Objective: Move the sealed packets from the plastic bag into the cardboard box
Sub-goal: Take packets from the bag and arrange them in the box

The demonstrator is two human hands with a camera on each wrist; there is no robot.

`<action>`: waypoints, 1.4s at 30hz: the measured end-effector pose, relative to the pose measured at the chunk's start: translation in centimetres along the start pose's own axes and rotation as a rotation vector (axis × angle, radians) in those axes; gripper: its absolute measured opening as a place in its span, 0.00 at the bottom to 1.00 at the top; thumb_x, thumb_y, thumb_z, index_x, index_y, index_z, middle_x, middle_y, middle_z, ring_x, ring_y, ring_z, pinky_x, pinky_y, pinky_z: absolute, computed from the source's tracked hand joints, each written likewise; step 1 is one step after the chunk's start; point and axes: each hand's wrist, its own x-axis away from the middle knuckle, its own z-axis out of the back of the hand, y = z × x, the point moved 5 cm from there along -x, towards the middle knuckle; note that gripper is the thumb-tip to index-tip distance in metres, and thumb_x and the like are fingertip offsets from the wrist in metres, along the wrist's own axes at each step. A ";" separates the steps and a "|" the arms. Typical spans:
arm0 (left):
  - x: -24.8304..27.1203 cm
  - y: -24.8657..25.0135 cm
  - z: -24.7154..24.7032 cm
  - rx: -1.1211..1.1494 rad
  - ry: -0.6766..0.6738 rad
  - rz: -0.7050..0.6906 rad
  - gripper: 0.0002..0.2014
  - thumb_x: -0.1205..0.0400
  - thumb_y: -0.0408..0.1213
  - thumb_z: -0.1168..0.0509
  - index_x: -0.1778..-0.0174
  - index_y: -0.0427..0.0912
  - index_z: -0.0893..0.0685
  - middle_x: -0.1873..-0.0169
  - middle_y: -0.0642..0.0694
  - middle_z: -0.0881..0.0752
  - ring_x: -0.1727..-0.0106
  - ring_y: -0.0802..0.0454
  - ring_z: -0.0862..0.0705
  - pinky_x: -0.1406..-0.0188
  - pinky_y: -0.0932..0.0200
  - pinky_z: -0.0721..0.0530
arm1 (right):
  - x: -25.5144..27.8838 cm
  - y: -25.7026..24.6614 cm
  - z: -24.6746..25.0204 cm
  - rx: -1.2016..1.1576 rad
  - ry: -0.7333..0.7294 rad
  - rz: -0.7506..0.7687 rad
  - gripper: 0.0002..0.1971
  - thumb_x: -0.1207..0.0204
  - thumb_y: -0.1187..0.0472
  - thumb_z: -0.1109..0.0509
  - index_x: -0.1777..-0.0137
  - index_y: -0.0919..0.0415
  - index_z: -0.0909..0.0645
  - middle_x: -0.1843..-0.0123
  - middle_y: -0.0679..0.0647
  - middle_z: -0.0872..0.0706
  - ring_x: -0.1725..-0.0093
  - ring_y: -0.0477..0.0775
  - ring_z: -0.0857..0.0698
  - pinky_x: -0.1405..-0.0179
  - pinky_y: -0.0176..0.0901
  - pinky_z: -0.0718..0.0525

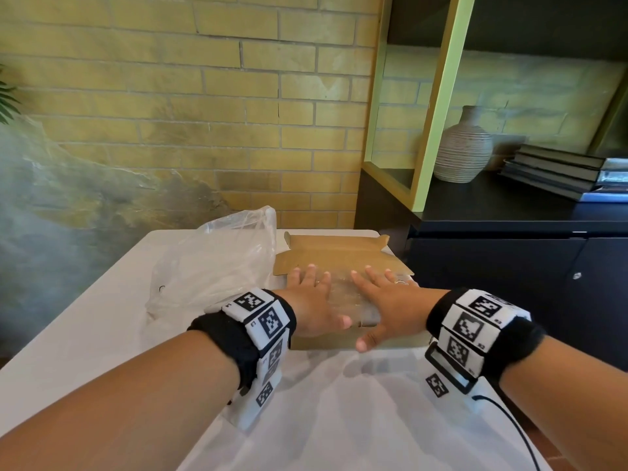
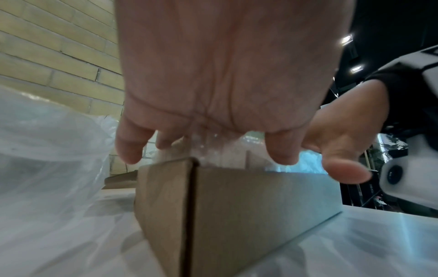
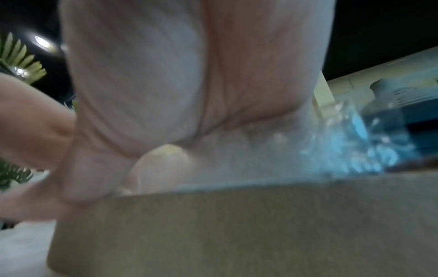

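An open cardboard box (image 1: 326, 341) stands on the white table, its lid flap (image 1: 339, 254) folded back toward the wall. Clear sealed packets (image 1: 343, 294) fill the box up to its rim. My left hand (image 1: 314, 299) lies flat on the packets at the box's left side, fingers spread and straight. My right hand (image 1: 385, 300) lies flat on them at the right side, thumb over the front wall. In the left wrist view the box corner (image 2: 193, 206) is close, with packets (image 2: 227, 150) under the palm. The right wrist view shows crinkled packets (image 3: 343, 146) above the box wall (image 3: 237, 224).
A crumpled clear plastic bag (image 1: 217, 266) lies left of the box. The white table (image 1: 85, 334) ends near the brick wall. A dark cabinet (image 1: 509, 266) stands at the right, carrying a ribbed vase (image 1: 462, 151) and stacked books (image 1: 557, 171). A thin cable (image 1: 509, 423) runs from my right wristband.
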 end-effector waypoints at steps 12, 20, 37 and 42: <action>-0.7 -1.2 -0.2 0.015 0.003 0.033 0.47 0.21 0.64 0.46 0.18 0.43 0.65 0.18 0.42 0.67 0.17 0.40 0.64 0.18 0.38 0.52 | -0.3 1.9 0.4 0.000 -0.015 -0.034 0.61 0.37 0.32 0.29 0.19 0.52 0.70 0.16 0.54 0.68 0.17 0.61 0.63 0.20 0.64 0.54; 0.4 -2.7 4.1 0.301 0.305 -0.024 0.17 0.17 0.34 0.43 0.31 0.41 0.24 0.32 0.41 0.22 0.34 0.44 0.22 0.39 0.58 0.24 | 0.7 6.6 4.8 -0.202 0.336 -0.128 0.17 0.21 0.62 0.34 0.32 0.55 0.22 0.30 0.54 0.21 0.31 0.53 0.23 0.30 0.45 0.28; -1.6 -3.7 4.2 -0.003 0.309 0.077 0.12 0.19 0.28 0.42 0.51 0.34 0.13 0.51 0.39 0.12 0.50 0.43 0.14 0.53 0.57 0.18 | -0.9 5.6 4.0 0.045 0.275 -0.153 0.13 0.21 0.68 0.36 0.41 0.57 0.16 0.38 0.56 0.17 0.38 0.57 0.19 0.34 0.45 0.22; -0.2 -4.5 5.8 0.168 0.464 0.089 0.12 0.21 0.30 0.42 0.48 0.35 0.14 0.51 0.39 0.13 0.48 0.42 0.15 0.52 0.54 0.18 | -0.2 4.8 4.8 -0.105 0.457 -0.072 0.19 0.19 0.56 0.38 0.28 0.53 0.26 0.27 0.55 0.25 0.29 0.56 0.26 0.28 0.49 0.27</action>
